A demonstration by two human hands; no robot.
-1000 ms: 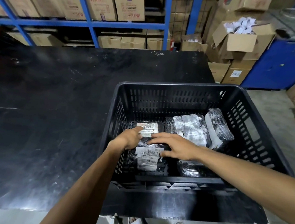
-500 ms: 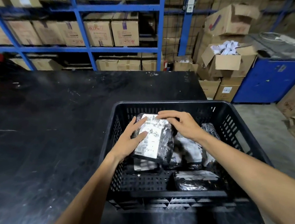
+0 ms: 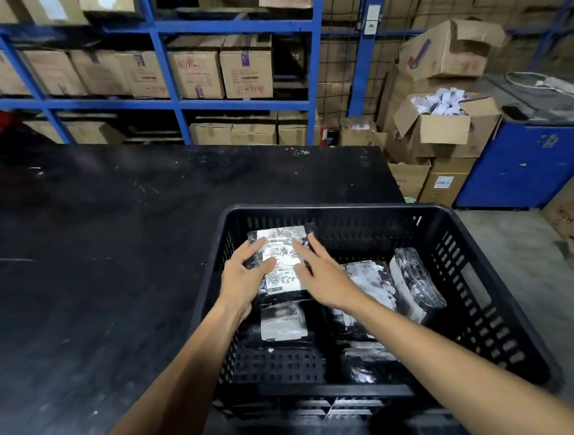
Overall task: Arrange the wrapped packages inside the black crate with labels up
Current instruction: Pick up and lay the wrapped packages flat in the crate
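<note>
A black slotted crate stands on the black table's right part. In its far left corner lies a wrapped package with its white label facing up. My left hand grips that package's left edge, thumb on the label. My right hand rests flat on its right side, fingers spread. Nearer to me a second labelled package lies label up. A crumpled package sits in the middle, another package leans near the right wall, and a dark package lies at the front.
The black table stretches left and beyond the crate. Blue shelving with cardboard boxes stands behind it. Stacked boxes and a blue cabinet are at the right, with concrete floor beside the crate.
The labelled package went from raised between both hands to lying in the crate's far left corner. My right hand opened and flattened on it. The camera tilted up.
</note>
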